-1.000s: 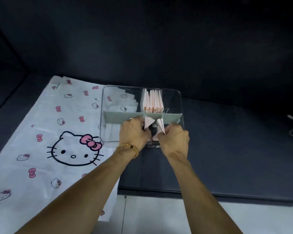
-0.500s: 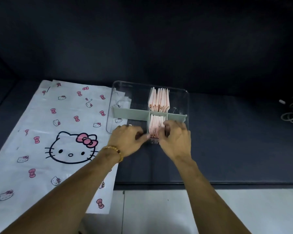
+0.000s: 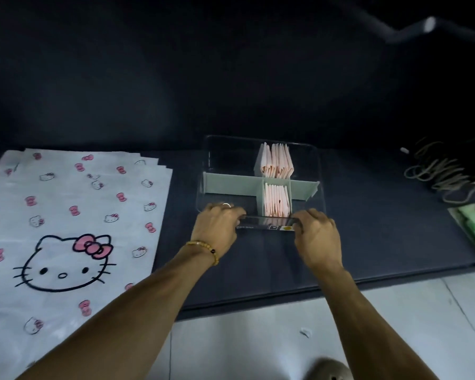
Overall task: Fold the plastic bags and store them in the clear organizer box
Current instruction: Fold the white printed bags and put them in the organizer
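Two compartments of the clear organizer box [image 3: 320,171] hold folded pink bags [image 3: 276,200]. My left hand [image 3: 217,226] and right hand [image 3: 317,237] grip its near wall on the dark surface [image 3: 381,229]. Unfolded Hello Kitty bags [image 3: 74,215] lie left, left compartments look unfilled.

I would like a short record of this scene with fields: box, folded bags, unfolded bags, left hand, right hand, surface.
box: clear organizer box with grey-green dividers, on the dark mat
folded bags: pink folded bags upright in near middle compartment; more in far middle compartment
unfolded bags: white cat-print bags flat, left of box
left hand: left hand holds the box's near left edge
right hand: right hand holds the box's near right edge
surface: mat over a pale floor
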`<action>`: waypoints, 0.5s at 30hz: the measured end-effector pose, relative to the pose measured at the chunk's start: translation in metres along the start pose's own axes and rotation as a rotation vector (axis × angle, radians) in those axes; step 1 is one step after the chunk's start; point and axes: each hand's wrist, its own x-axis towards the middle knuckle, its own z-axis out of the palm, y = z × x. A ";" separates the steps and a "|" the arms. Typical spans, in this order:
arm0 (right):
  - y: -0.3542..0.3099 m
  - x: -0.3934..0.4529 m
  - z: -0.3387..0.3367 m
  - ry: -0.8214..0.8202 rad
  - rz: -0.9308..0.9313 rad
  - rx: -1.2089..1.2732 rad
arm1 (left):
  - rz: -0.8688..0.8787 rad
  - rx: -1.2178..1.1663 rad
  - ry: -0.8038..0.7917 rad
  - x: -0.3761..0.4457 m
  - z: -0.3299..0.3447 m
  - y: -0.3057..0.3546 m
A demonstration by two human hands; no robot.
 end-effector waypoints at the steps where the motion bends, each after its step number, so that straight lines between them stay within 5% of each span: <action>1: 0.013 0.003 -0.002 -0.009 0.023 -0.008 | 0.009 -0.006 -0.012 0.009 0.008 0.011; 7: 0.042 0.021 -0.010 -0.080 0.129 0.053 | -0.041 -0.133 -0.086 0.034 0.025 0.036; 11: -0.003 0.006 -0.008 0.072 0.137 0.247 | -0.127 -0.379 0.116 -0.001 -0.003 0.018; 15: -0.075 -0.014 0.006 -0.013 0.106 0.502 | -0.372 -0.613 0.258 -0.070 -0.038 -0.028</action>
